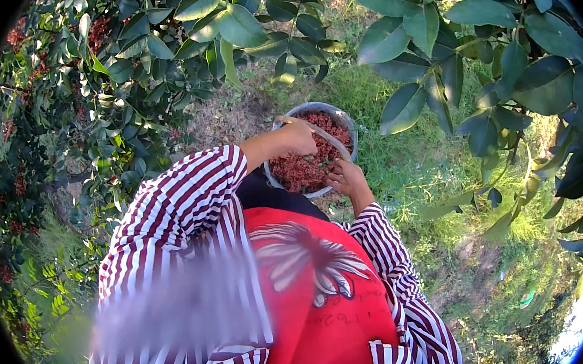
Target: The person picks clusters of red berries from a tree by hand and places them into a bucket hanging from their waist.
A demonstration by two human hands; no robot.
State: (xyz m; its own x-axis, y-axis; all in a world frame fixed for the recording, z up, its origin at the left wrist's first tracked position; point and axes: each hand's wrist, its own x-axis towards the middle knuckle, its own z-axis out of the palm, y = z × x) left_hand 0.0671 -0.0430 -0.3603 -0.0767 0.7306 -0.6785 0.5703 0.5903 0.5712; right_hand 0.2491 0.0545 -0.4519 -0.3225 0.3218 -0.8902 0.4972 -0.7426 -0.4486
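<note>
A grey bucket [351, 121] is filled with clusters of small red berries [297, 171]. Its curved handle [330, 141] slants over the top of the load. My left hand [296, 138] is closed around this handle near the far-left side of the rim. At the near-right rim, my right hand [349, 178] has its fingers curled in against the berries, below the handle's end. What those fingertips hold, if anything, is hidden.
Leafy branches [390, 39] hang in from the upper right. Dense bushes [126, 64] with red berry clusters [100, 33] fill the left. Grass [401, 150] surrounds the bucket. A pale blurred patch [183, 298] covers part of my left sleeve.
</note>
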